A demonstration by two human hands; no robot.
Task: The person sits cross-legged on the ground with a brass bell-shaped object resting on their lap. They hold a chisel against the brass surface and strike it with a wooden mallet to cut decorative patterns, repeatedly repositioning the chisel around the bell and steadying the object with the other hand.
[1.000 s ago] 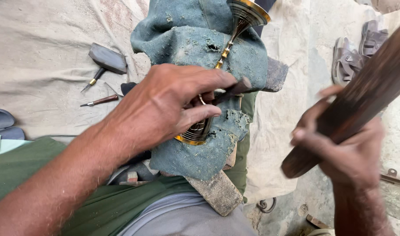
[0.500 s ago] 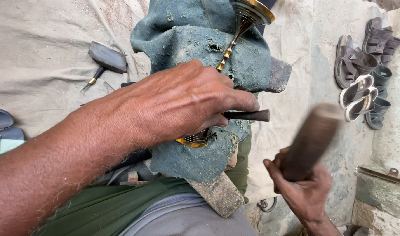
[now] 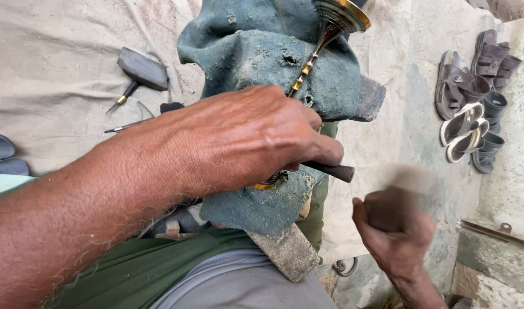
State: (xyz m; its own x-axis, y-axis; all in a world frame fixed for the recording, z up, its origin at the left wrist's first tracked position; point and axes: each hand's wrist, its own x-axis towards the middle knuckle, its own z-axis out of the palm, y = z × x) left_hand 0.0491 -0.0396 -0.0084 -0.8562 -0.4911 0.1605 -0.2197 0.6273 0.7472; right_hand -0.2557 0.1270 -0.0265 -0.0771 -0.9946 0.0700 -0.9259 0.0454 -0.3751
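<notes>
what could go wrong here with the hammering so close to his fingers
The right hand swings a blurred wooden striker near the punch's end; a miss could hit the left hand gripping it. The brass goblet rests only on teal cloth, so it may slip and dent.

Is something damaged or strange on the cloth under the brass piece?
Yes. The blue-green cloth has a small torn hole beside the brass piece, and pale crumbs are scattered over it. Its lower edge looks frayed.
</notes>
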